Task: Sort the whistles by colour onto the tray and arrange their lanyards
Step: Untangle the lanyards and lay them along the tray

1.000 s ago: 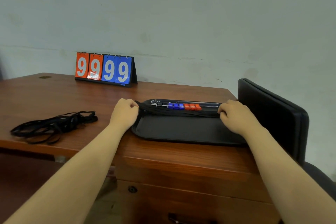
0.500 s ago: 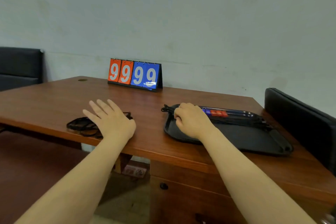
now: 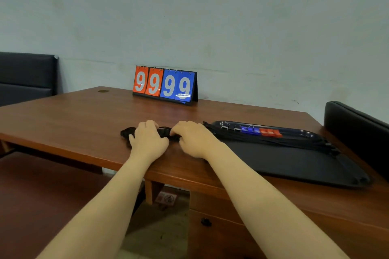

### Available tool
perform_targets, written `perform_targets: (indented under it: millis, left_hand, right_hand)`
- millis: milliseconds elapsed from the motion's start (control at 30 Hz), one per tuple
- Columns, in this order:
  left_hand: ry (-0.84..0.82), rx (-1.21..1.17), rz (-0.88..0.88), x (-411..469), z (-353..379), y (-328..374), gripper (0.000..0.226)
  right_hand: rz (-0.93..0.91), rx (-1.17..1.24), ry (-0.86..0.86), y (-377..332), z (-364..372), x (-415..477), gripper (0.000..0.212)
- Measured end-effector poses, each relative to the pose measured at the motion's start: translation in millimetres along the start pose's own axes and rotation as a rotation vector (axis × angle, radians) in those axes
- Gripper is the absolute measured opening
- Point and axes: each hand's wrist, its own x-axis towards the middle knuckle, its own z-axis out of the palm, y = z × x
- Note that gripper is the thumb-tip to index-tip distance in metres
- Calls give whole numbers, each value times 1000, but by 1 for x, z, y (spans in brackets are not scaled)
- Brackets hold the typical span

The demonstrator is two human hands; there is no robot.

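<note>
A black tray (image 3: 294, 164) lies on the right of the wooden desk. Along its far edge sit silver-black whistles (image 3: 230, 128), blue whistles (image 3: 249, 129) and red whistles (image 3: 270, 132) in a row, with black lanyards (image 3: 273, 141) stretched in front of them. A loose bundle of black lanyards (image 3: 126, 132) lies on the desk left of the tray. My left hand (image 3: 148, 139) rests on this bundle with curled fingers. My right hand (image 3: 194, 137) grips the bundle's right end. Most of the bundle is hidden under my hands.
A flip scoreboard (image 3: 165, 85) showing 9s in orange and blue stands at the desk's far edge. A black padded chair back (image 3: 357, 132) stands close to the tray's right side. Another dark chair (image 3: 27, 75) is at far left. The desk (image 3: 73, 115) edge runs just below my wrists.
My right hand left the tray and moved left onto the loose lanyard bundle. My left hand closed its spread fingers over the bundle. The view shifted, so the tray sits further right.
</note>
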Motion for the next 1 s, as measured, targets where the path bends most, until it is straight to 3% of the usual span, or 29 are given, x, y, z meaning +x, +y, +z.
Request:
perform_targets:
  millis: [67,267,500,633,733,867,1000]
  left_hand:
    - [43,20,-35,1,-2,-2,31]
    - [-7,203,-52,6,4,-4,32]
    - [114,21,-99,6,-1,-5,21]
    - [165,-96,-81,4,-3,-6,17]
    - [152,-141,-49,3,-3,-5,16]
    - [99,-203,15,4,-1,-8,17]
    - [64,-379,56,5,-1,-13,15]
  right_hand:
    - [-34,-21,-37,-4,7,2,42]
    - [18,-75,-93,3,17,6,40]
    - [129,-3,-15,5,17,3,31]
    - [67,26,122,2,16,-1,30]
    - [-38,116,198,-2,13,-4,46]
    - [-46,121,49,-5,8,-6,73]
    - [-28,146,-21,-4,10,-5,75]
